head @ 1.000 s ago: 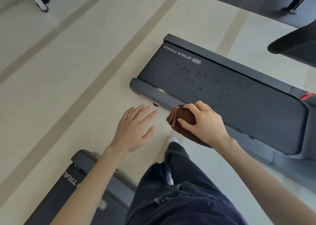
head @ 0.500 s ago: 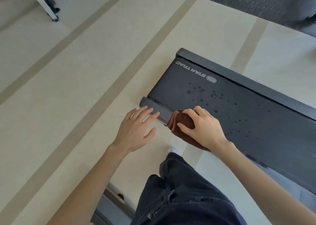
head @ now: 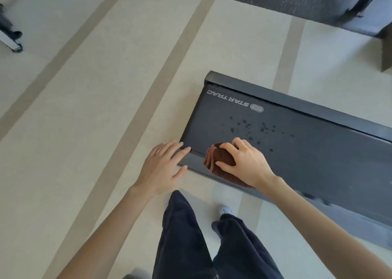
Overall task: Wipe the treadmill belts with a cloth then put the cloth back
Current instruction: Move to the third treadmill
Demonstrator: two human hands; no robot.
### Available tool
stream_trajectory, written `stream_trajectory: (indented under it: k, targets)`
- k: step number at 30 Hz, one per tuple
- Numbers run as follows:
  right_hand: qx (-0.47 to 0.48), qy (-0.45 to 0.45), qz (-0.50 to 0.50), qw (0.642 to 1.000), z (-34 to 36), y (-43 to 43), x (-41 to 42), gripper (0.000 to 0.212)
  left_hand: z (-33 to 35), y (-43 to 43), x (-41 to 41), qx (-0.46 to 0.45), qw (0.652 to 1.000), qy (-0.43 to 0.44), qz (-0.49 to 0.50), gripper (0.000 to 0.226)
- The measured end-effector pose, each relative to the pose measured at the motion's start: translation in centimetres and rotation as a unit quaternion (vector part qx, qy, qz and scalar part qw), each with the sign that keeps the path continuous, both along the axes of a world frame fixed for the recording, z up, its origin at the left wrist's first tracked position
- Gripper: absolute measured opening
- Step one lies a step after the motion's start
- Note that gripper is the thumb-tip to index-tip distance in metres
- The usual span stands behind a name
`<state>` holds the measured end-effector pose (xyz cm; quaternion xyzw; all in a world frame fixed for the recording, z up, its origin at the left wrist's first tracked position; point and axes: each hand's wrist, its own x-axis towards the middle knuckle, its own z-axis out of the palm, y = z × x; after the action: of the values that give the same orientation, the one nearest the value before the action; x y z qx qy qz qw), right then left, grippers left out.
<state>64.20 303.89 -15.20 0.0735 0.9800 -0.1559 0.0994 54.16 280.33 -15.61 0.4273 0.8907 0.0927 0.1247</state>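
The right hand (head: 247, 164) grips a folded brown cloth (head: 220, 159) at the treadmill belt (head: 307, 151)'s near end corner; the left hand (head: 161, 168) hovers beside it, fingers spread wide, holding nothing

One head camera, looking steeply down.
It faces forward and down from the person's head, quite near the floor (head: 70, 130) and the end of the treadmill (head: 307, 158); the legs (head: 182, 236) enter at the lower edge, close under the lens.

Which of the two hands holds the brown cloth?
The right hand, curled over the cloth at the near edge of the treadmill; the left hand is spread open, holding nothing.
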Motion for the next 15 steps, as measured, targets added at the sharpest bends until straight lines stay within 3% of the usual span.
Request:
stream_trajectory:
  k: [8,15]
  targets:
    - [-0.024,-0.012,-0.074,0.997,-6.6,-0.8,-10.3,0.044,-7.9,-2.2,-12.6,-0.020,0.996,-0.026,-0.083,0.049]
    - [0.002,-0.010,-0.097,0.995,-22.4,0.5,-16.5,0.038,-23.6,0.2,-17.2,-0.029,0.994,-0.040,-0.102,0.050]
